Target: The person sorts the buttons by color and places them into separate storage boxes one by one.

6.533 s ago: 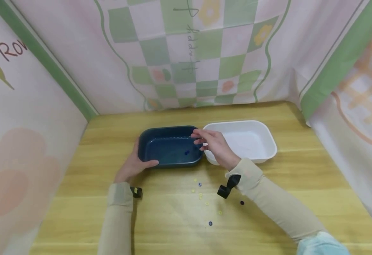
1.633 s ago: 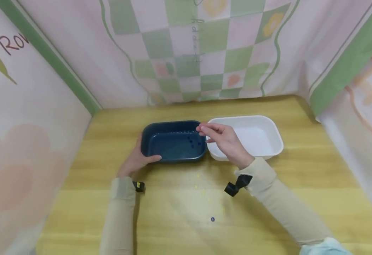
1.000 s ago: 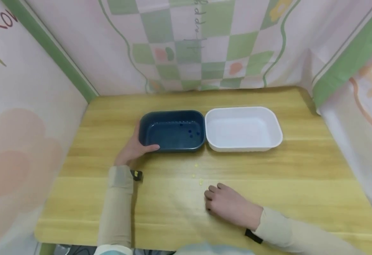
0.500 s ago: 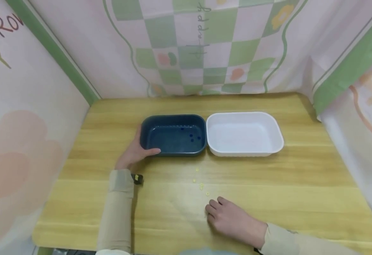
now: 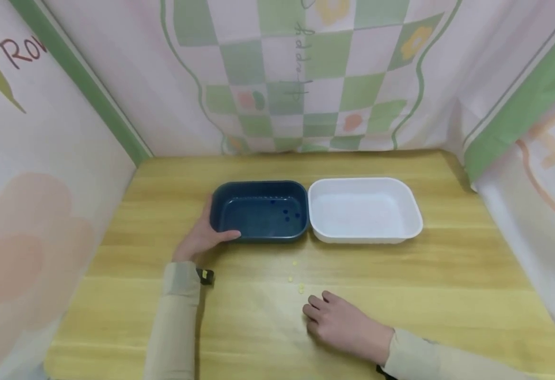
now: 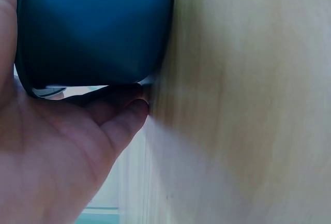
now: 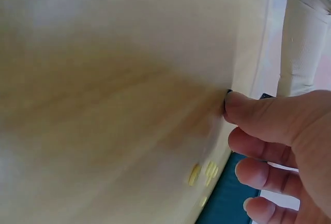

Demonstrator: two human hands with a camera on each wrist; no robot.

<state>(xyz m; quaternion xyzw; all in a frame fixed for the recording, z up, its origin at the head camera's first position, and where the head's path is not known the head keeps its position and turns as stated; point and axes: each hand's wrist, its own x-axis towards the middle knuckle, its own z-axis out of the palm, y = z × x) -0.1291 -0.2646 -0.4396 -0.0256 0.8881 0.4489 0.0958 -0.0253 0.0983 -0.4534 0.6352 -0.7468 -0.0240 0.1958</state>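
Note:
My left hand (image 5: 201, 235) grips the left end of a dark blue tray (image 5: 258, 238), its thumb over the front rim. In the left wrist view, fingers (image 6: 124, 123) lie against the tray's outer wall near the tabletop. Several small dark blue buttons (image 5: 285, 212) lie inside, toward the right. My right hand (image 5: 346, 324) is low over the table's front half, fingers curled. At its thumb tip in the right wrist view is a small dark button (image 7: 227, 100), seemingly pinched; the head view hides it. Yellow buttons (image 5: 301, 288) lie just beyond this hand.
A white tray (image 5: 365, 238) stands right against the blue one, with nothing visible in it. Both rest on a wood-grain table (image 5: 458, 253). Patterned curtains (image 5: 301, 105) enclose the back and sides.
My right hand has left the blue tray's right end and come down to the table's front. More blue buttons lie in that tray; fewer show on the table. The left hand keeps its grip.

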